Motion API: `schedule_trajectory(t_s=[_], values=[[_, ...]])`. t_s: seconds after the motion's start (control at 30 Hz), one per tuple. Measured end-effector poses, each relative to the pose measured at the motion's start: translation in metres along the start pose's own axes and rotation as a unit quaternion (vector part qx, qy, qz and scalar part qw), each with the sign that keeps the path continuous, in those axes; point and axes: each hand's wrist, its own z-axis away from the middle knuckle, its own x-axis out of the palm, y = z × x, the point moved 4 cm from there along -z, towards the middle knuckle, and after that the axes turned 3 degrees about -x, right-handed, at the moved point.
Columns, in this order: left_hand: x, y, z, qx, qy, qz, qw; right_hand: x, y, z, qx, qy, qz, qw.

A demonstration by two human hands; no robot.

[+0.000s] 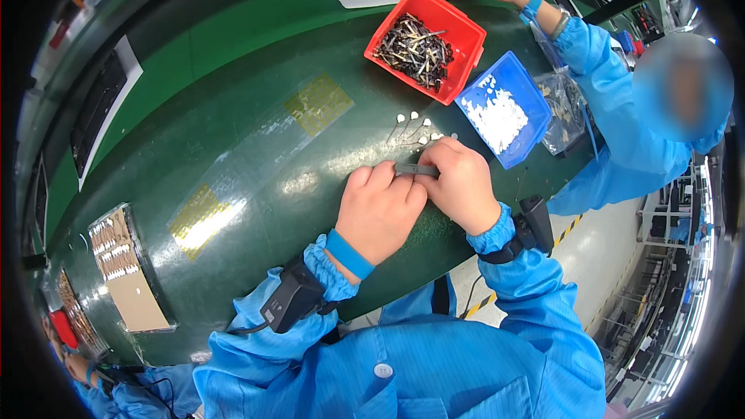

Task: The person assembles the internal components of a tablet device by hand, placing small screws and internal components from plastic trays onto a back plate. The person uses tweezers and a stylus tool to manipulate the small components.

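My left hand [380,208] and my right hand [463,186] meet over the green table. Both are closed on a small flat grey strip [415,169], which spans the gap between their fingertips. Its lower side and both ends are partly hidden by fingers. Just beyond my hands lie several small parts with round white heads [414,116] and thin dark wires. A red bin [471,48] farther out holds a pile of small dark strips with shiny bits. To its right, a blue bin [538,126] contains many small white pieces.
A clear bag [560,105] lies beside the blue bin, near a co-worker's outstretched arm [594,58]. Clear film with yellow patches [320,105] is stuck to the table [256,101]. At left sits a cardboard sheet [140,302] with rows of parts. Another person's hand shows lower left.
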Motion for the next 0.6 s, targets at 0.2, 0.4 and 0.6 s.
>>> schedule_trajectory(t_s=[0.2,0.4,0.6], values=[[0.002,-0.001,0.001,0.006,0.033,0.000,0.999,-0.024,0.010,0.001,0.079,0.062,-0.047,0.994],[-0.001,-0.003,0.001,0.004,0.023,0.029,0.999,-0.068,0.034,0.007,0.092,0.128,0.149,0.976],[-0.005,0.000,0.000,0.016,0.044,0.052,0.998,-0.057,0.011,0.017,0.057,0.100,0.019,0.993]])
